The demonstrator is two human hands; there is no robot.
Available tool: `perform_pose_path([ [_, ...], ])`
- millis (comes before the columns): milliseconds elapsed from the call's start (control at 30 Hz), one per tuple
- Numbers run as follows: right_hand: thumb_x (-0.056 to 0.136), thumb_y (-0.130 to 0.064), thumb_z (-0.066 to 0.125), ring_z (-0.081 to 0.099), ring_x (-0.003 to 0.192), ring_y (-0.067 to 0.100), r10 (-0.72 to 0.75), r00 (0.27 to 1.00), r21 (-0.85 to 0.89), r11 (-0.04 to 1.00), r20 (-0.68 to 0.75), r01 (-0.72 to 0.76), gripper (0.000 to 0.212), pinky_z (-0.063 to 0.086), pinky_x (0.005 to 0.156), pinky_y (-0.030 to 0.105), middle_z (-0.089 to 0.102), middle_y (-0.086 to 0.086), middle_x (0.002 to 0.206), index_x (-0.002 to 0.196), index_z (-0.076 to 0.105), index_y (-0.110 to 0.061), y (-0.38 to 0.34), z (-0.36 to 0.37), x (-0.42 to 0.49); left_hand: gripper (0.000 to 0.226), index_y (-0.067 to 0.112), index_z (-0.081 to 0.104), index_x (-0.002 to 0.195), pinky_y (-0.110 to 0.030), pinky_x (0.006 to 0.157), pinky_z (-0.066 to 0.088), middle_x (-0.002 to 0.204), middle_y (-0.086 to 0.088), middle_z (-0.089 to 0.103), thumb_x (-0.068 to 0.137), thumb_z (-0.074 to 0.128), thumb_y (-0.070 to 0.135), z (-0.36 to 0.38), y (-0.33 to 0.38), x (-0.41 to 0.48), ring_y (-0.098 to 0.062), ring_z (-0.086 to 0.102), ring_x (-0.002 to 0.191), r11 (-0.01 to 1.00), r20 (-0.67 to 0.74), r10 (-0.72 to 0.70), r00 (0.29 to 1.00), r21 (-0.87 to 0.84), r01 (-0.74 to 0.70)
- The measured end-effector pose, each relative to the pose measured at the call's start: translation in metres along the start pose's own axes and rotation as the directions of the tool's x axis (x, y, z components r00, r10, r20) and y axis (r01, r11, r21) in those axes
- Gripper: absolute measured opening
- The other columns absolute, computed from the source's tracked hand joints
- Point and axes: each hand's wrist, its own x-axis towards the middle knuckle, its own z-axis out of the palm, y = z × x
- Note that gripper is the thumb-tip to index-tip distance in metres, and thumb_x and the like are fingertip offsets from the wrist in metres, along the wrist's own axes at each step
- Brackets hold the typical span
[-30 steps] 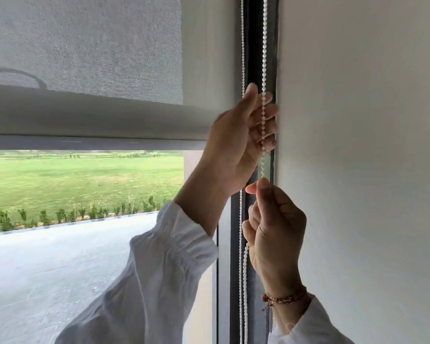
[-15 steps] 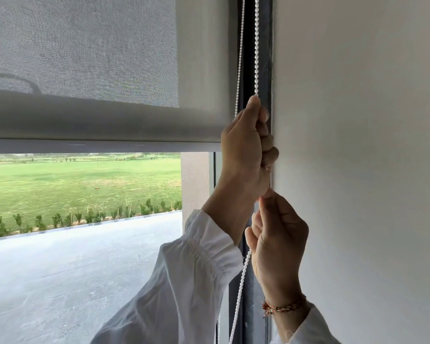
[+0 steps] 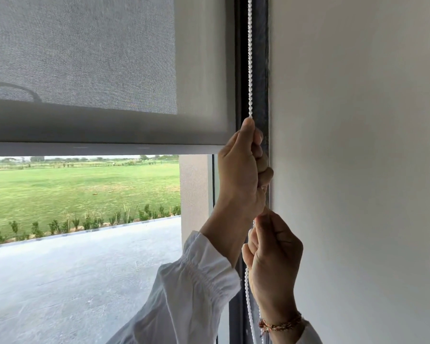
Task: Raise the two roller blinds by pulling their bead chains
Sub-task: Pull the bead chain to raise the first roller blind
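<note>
Both hands are on the bead chain [image 3: 250, 58] here, stacked one over the other right at the window's right edge. The left hand [image 3: 242, 170] is the upper one, fist clenched around the chain with the thumb pointing up, sitting level with the bottom edge of the blind [image 3: 85, 58]. The right hand [image 3: 273, 259] is just below it, nearly touching, fingers pinched on the chain where it comes out under the left fist.

The chain runs straight up from the left thumb along the dark window frame [image 3: 260, 70], squeezed between the blind's right edge and the white wall [image 3: 358, 145]. Below the right hand it hangs down past the wrist to the bottom edge of the view. Looks like two strands down there, but it's too blurry to be sure.

The grey blind covers the top part of the window, its bottom bar [image 3: 97, 148] running flat across, with grass and paving visible through the glass underneath. White sleeve [image 3: 191, 281] on the left arm, and a braided bracelet [image 3: 281, 324] on the right wrist.
</note>
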Motion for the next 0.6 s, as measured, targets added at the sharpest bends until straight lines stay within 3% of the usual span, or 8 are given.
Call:
perform_pose_path([
  [100,0.089,-0.014,0.054,0.013,0.039,0.002,-0.016,1.0,-0.04,0.999,0.006,0.016,0.045,0.014,0.038,0.015,0.02,-0.015,0.041,0.044,0.058,-0.022,0.002,0.001,-0.001,0.04,0.018,0.042,0.057,-0.011,0.031,0.011,0.037,0.011,0.024,0.095,0.043,0.028,-0.001,0.001,-0.004,-0.002,0.015,0.029,1.0,-0.014,0.021,1.0,0.001,-0.021],
  [267,0.08,-0.022,0.05,0.015,0.039,0.002,-0.002,1.0,-0.087,0.996,-0.013,0.0,0.035,0.014,0.04,0.016,0.023,-0.015,0.04,0.046,0.06,-0.025,0.01,-0.002,-0.008,0.04,0.017,0.04,0.056,-0.01,0.03,0.014,0.037,0.011,0.027,0.095,0.042,0.026,-0.009,-0.003,-0.011,-0.001,0.018,0.028,0.999,-0.046,0.033,0.998,0.009,-0.033],
  [600,0.092,-0.005,0.049,0.014,0.039,0.001,0.004,1.0,-0.065,0.998,-0.019,-0.005,0.053,0.014,0.037,0.015,0.022,-0.014,0.041,0.041,0.052,-0.021,0.012,0.003,-0.01,0.042,0.019,0.04,0.054,-0.01,0.032,0.013,0.037,0.011,0.025,0.095,0.042,0.027,-0.011,-0.002,-0.012,-0.002,0.015,0.029,0.997,-0.056,0.062,0.996,0.046,-0.059],
])
